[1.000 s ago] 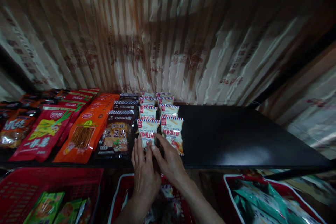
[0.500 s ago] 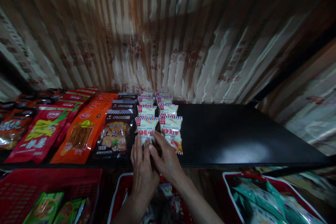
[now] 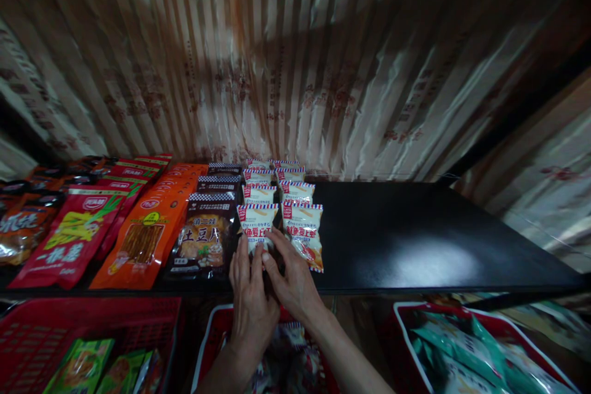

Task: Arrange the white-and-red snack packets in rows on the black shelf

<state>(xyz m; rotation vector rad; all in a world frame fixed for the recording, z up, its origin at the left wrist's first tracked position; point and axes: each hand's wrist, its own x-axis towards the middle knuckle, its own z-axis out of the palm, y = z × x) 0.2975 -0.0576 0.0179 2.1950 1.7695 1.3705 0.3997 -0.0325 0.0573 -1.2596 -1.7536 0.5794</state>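
Note:
Both my hands reach to the shelf's front edge and touch the lower part of a small white snack packet [image 3: 257, 217] with a striped top edge. My left hand [image 3: 252, 292] has its fingers stretched out over the packet's lower left. My right hand [image 3: 295, 277] lies at its lower right, thumb and fingers extended and apart. The packet leans upright at the front of a row of similar packets. To its right, beside my right fingers, stands a matching white packet [image 3: 302, 225] heading a second row. The packet's bottom is hidden by my fingers.
Left of the white rows stand dark brown snack bags [image 3: 203, 234], orange bags [image 3: 143, 234] and red bags [image 3: 69, 234] on the black shelf [image 3: 392, 240]. Below are a red basket [image 3: 115, 314] with green packets, a middle basket [image 3: 203, 345] and a right basket [image 3: 406, 332] with teal bags.
The front left white packet has tilted slightly, its top edge a little to the left. Both hands keep nearly the same place on it. The whole view has shifted slightly.

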